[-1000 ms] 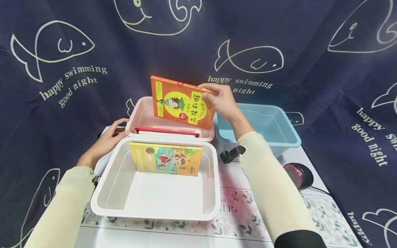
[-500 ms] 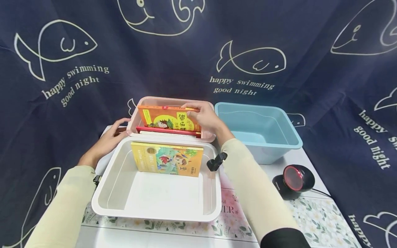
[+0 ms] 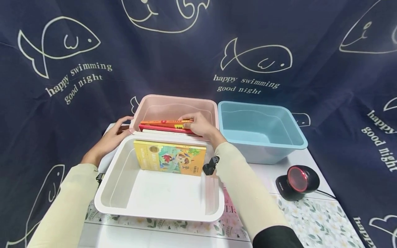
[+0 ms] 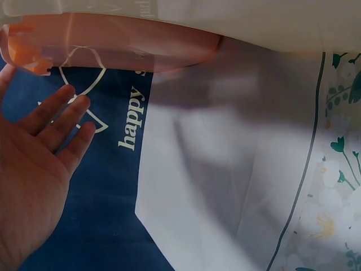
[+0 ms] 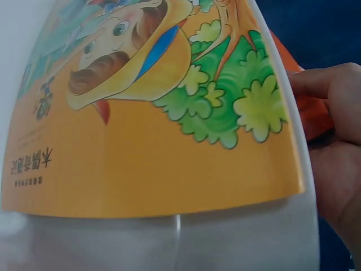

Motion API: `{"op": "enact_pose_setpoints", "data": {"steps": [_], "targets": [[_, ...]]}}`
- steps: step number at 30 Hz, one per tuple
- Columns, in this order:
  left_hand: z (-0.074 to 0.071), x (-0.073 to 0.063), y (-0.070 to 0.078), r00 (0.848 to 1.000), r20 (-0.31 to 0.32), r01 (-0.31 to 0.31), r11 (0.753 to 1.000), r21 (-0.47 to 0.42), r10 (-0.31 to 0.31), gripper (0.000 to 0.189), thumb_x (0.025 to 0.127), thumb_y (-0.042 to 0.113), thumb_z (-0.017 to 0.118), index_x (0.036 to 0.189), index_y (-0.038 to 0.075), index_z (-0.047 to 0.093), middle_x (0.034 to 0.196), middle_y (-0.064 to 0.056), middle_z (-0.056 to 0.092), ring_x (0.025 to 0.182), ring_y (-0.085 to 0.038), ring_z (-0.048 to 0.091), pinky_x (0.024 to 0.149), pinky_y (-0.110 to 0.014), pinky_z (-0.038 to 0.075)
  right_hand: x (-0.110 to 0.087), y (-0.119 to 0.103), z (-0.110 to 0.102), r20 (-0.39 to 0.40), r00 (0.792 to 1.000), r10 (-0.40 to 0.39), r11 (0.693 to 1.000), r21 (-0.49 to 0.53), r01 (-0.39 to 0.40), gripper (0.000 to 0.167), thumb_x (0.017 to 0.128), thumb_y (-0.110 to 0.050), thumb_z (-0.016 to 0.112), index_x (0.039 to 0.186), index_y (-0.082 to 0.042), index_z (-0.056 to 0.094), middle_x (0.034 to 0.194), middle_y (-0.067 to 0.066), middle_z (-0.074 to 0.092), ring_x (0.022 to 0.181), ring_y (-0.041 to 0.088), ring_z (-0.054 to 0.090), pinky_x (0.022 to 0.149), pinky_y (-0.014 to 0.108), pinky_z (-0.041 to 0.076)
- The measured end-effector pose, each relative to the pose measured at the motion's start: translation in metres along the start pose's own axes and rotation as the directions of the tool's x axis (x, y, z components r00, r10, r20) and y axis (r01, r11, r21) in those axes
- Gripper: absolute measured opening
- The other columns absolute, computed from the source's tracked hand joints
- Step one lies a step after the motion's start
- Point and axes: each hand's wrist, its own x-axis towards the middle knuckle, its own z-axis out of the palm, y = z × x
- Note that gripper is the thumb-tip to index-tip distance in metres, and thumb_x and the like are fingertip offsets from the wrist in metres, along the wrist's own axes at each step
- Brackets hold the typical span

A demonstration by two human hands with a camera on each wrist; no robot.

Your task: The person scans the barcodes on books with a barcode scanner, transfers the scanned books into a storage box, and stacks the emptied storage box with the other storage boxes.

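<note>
In the head view, my right hand pinches the top edge of an orange book standing low inside the pink bin. A red book and a white one stand in front of it, against the near wall. My left hand rests at the pink bin's left rim; its fingers are extended in the left wrist view. Nearer stands the white bin, where a yellow picture book leans on the back wall. The right wrist view shows this picture book large, with right fingers beyond it.
A blue bin stands at the right of the pink one. In front of it sits a small black device with a red-lit face and a cable. A dark blue fish-print curtain hangs behind the flower-patterned table.
My right hand has lowered the orange book from above the pink bin down into it, behind the red book. The left hand has stayed at the rim. The view has shifted slightly.
</note>
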Motion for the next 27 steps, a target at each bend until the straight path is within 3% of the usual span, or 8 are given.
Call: {"op": "enact_pose_setpoints", "data": {"steps": [9,14,19,21,25,27], "targets": [[0.002,0.000,0.002,1.000,-0.002,-0.013,1.000,0.001,0.013,0.068,0.106,0.049,0.051,0.164,0.034,0.019,0.164,-0.027,0.035,0.148,-0.048,0.041,0.110,-0.066,0.045,0.000,-0.005,-0.002,0.060,0.994,0.094,0.994,-0.062,-0.090,0.023,0.097,-0.007,0.064,0.114,-0.018,0.076,0.122,0.002,0.073,0.110,0.021,0.064,0.104,0.040,0.050],[0.003,-0.003,0.004,0.999,-0.008,-0.031,0.999,0.009,0.031,0.067,0.106,0.051,0.052,0.163,0.034,0.021,0.162,-0.026,0.038,0.147,-0.047,0.043,0.108,-0.062,0.048,-0.003,-0.003,-0.004,0.069,0.993,0.091,0.993,-0.085,-0.085,0.026,0.099,-0.007,0.064,0.122,-0.012,0.075,0.122,0.005,0.074,0.110,0.020,0.064,0.098,0.035,0.051],[0.003,-0.005,0.006,0.999,-0.003,-0.049,0.999,-0.001,0.049,0.067,0.105,0.050,0.053,0.163,0.032,0.023,0.161,-0.027,0.040,0.146,-0.047,0.044,0.106,-0.059,0.049,-0.013,-0.011,-0.011,0.038,0.996,0.077,0.993,-0.091,-0.073,0.025,0.099,-0.009,0.065,0.121,-0.015,0.075,0.120,0.003,0.074,0.108,0.021,0.063,0.087,0.033,0.052],[0.002,-0.005,0.006,0.999,-0.003,-0.053,0.999,-0.002,0.053,0.067,0.105,0.049,0.053,0.163,0.031,0.023,0.161,-0.027,0.040,0.146,-0.047,0.045,0.103,-0.052,0.052,-0.020,-0.016,-0.016,0.004,0.999,0.044,0.995,-0.091,-0.044,0.022,0.099,-0.011,0.066,0.119,-0.014,0.075,0.120,0.004,0.074,0.108,0.021,0.065,0.090,0.034,0.054],[0.001,-0.006,0.005,0.998,-0.009,-0.056,0.998,-0.013,0.056,0.067,0.105,0.049,0.054,0.162,0.030,0.025,0.160,-0.027,0.042,0.144,-0.046,0.047,0.091,-0.026,0.054,-0.042,-0.026,-0.028,-0.071,0.997,-0.012,0.999,-0.049,0.008,0.024,0.098,-0.012,0.069,0.121,-0.007,0.074,0.121,0.010,0.075,0.110,0.023,0.069,0.099,0.037,0.056],[0.001,-0.006,0.005,0.998,-0.010,-0.062,0.998,-0.024,0.062,0.066,0.105,0.048,0.054,0.162,0.030,0.025,0.160,-0.027,0.042,0.143,-0.045,0.048,0.084,-0.017,0.051,-0.058,-0.029,-0.034,-0.094,0.996,-0.012,1.000,0.000,0.012,0.026,0.097,-0.012,0.070,0.122,-0.005,0.074,0.119,0.013,0.075,0.108,0.027,0.069,0.094,0.041,0.059]]}}
